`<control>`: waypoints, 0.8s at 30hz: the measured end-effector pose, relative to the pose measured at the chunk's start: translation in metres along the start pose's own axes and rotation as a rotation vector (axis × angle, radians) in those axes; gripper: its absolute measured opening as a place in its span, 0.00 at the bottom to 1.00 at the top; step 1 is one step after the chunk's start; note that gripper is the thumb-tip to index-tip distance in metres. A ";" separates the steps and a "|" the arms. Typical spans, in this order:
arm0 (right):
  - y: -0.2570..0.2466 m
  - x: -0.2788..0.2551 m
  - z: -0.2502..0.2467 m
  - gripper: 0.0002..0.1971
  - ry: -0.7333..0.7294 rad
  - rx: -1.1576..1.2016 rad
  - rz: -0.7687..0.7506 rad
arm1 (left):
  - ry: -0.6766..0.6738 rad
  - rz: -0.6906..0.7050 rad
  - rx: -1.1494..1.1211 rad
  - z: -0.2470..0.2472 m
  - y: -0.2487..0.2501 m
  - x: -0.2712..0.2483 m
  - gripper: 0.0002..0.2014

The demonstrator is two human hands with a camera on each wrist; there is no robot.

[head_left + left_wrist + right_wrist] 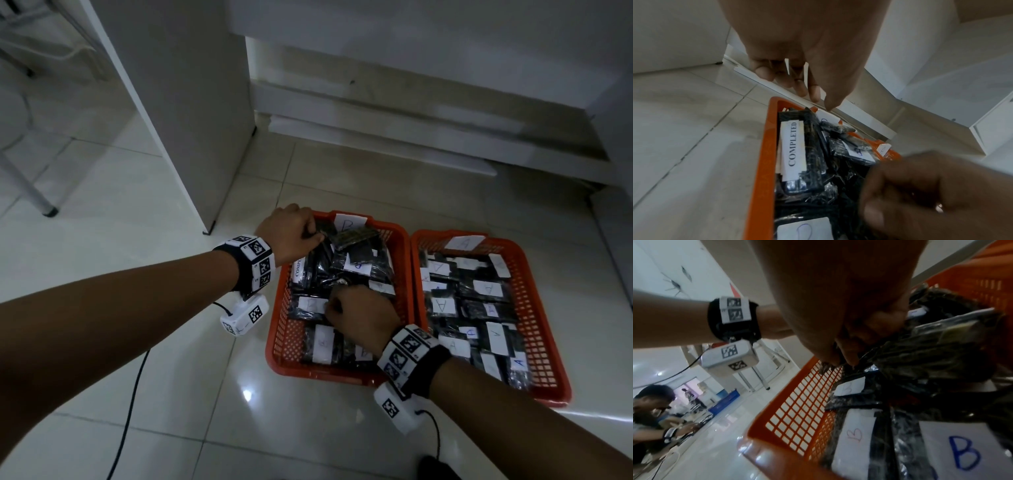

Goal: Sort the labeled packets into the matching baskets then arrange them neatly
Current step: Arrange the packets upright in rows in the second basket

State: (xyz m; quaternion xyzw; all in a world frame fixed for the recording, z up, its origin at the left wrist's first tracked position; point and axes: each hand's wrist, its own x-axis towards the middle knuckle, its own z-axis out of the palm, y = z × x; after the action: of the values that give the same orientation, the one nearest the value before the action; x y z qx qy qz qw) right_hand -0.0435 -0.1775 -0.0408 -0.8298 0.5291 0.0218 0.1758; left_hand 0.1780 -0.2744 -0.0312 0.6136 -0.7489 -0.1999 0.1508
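Observation:
Two orange baskets stand side by side on the tiled floor. The left basket [277,329] carries a card marked B [349,224] and the right basket [555,346] a card marked A [464,241]. Both hold several black packets with white labels. One packet on edge along the left wall reads COMPLETED [794,146]. My left hand [298,233] hovers at the B basket's far left corner with curled fingers [777,76]. Whether it pinches a packet is unclear. My right hand [356,313] is in the middle of the B basket and pinches a crinkled black packet [910,356].
A white cabinet panel [191,102] rises just beyond the left basket. White stepped boards [376,137] run behind both baskets, and a chair leg [48,209] stands far left. Wrist-camera cables [133,394] trail over the floor. Another person [651,410] sits far off.

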 end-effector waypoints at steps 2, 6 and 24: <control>0.010 0.001 -0.018 0.09 0.184 0.065 0.048 | -0.026 -0.033 0.060 -0.003 -0.003 -0.002 0.18; 0.057 0.012 -0.034 0.24 0.365 0.020 0.192 | -0.142 -0.086 0.166 -0.003 -0.013 -0.007 0.31; 0.076 0.027 -0.030 0.24 0.108 -0.019 0.005 | -0.205 -0.152 0.080 0.008 -0.009 -0.016 0.51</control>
State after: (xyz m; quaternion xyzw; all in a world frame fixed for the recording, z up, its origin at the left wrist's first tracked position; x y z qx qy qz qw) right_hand -0.1039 -0.2392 -0.0393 -0.8301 0.5398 -0.0176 0.1387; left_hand 0.1852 -0.2593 -0.0417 0.6504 -0.7192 -0.2423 0.0335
